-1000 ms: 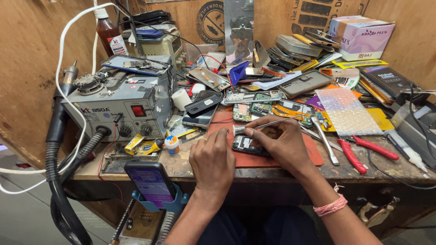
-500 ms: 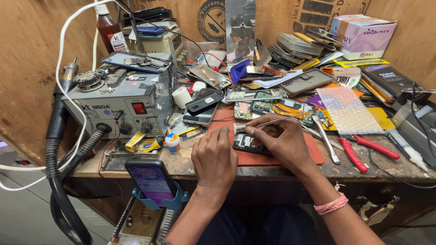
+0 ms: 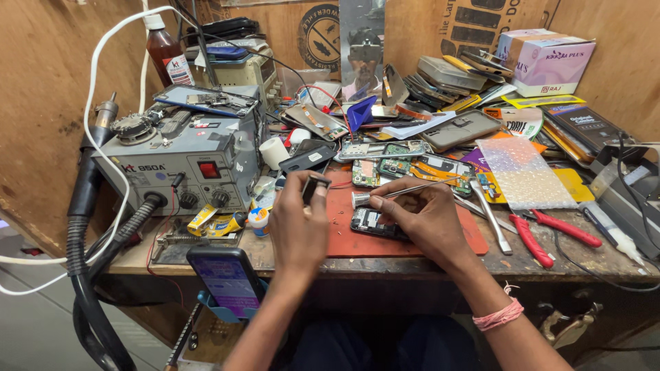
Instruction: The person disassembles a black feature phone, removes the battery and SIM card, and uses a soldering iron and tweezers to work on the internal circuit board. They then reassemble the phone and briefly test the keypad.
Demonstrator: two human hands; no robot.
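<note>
Pinching a small dark part (image 3: pixel 314 187) in my left hand (image 3: pixel 300 230), lifted for inspection, my right hand (image 3: pixel 424 218) grips tweezers (image 3: pixel 412 189) above the opened phone (image 3: pixel 371 222) steadied on the red mat (image 3: pixel 405 230) on the counter (image 3: pixel 275 251).

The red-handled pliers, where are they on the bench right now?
In the head view the red-handled pliers lie on the wooden bench to the right of the right hand, just past the red mat and below the bubble-wrap bag.
</note>
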